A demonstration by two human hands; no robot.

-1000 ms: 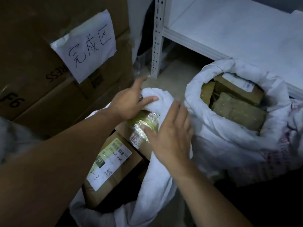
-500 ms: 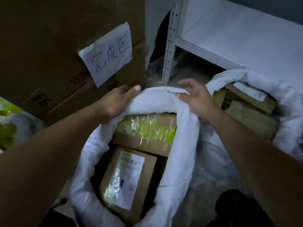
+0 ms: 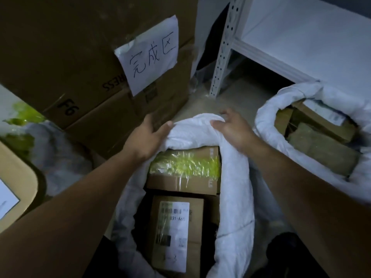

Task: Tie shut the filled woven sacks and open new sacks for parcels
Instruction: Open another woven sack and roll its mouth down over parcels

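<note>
Big stack of cardboard boxes (image 3: 66, 63) fills the left side, and a white metal shelf (image 3: 301, 39) stands off to the right, its holed post (image 3: 222, 51) coming down to the floor. Right below us, on the floor between them, sits the white woven sack (image 3: 236, 197), mouth wide open, rim rolled down thick. A second sack (image 3: 267, 109) sits just beside it on the right, open too, brown parcels showing inside. In the near sack there's a box wrapped in yellow tape (image 3: 184, 171) at the far end and a box with a white shipping label (image 3: 176, 227) closer in. A handwritten paper sign (image 3: 149, 55) is taped to the boxes. Both hands are on the sack's far rim: the left hand (image 3: 146, 137) has fingers curled over it, thumb lying on top; the right hand (image 3: 234, 129) pinches the bunched cloth between thumb and curled fingers.
</note>
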